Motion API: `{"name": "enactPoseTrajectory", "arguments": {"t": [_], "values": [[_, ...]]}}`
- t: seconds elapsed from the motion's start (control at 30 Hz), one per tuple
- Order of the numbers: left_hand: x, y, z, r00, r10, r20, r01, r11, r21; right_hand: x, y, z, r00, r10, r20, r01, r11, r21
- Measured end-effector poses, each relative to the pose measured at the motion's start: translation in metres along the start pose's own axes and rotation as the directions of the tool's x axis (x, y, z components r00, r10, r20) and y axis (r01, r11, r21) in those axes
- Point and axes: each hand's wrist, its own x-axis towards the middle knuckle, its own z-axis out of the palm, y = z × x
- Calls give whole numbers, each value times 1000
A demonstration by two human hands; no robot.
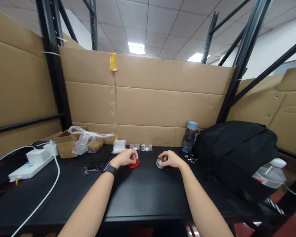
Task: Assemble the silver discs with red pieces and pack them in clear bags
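My left hand (126, 157), with a dark watch on its wrist, reaches to a small pile of red pieces (134, 164) on the black table (140, 194). Its fingers are curled together at the pile's edge, and whatever they pinch is hidden. On the right, my right hand (171, 158) has its thumb and fingers closed around a small round, shiny silver tin-like thing (159, 163) resting on the table. Beyond the hands lie two small clear packets (134, 147) with something red and white in them. Beside those is a stack of clear plastic bags (119, 146).
Left stand a white power strip (31, 168) with cables, an open cardboard box (68, 144) and a knotted plastic bag (85, 141). A dark flat device (98, 161) lies nearby. Right are a water bottle (189, 138) and a black backpack (236, 151). Cardboard walls (148, 105) enclose the table.
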Motion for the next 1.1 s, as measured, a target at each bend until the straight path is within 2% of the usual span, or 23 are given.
{"name": "enactPoseTrajectory", "arguments": {"t": [0.17, 0.2, 0.27, 0.33, 0.4, 0.57, 0.7, 1.1], "values": [[1, -2, 1, 999, -12, 39, 13, 1000, -27, 2, 0, 5, 999, 22, 33, -21, 999, -31], [1, -1, 2, 1000, -8, 18, 8, 1000, 6, 2, 0, 5, 999, 29, 38, -28, 999, -24], [5, 1, 5, 996, -12, -90, 25, 989, 143, 2, 0, 5, 998, 26, 62, -26, 1000, -6], [11, 0, 9, 975, -27, -221, 91, 954, 287, 0, -1, 3, 995, 10, 95, -11, 1000, 9], [19, -5, 15, 962, -55, -269, 150, 926, 347, -1, -3, 0, 994, 1, 109, -3, 1000, 21], [39, -21, 29, 966, -142, -216, 214, 906, 364, -2, -5, -2, 992, 9, 129, -16, 998, 58], [43, -28, 32, 958, -210, -195, 269, 891, 365, 0, -1, 0, 992, 28, 126, -35, 998, 61], [34, -7, 24, 945, -178, -274, 288, 851, 440, 6, 4, 11, 996, 40, 85, -37, 999, -28]]}}
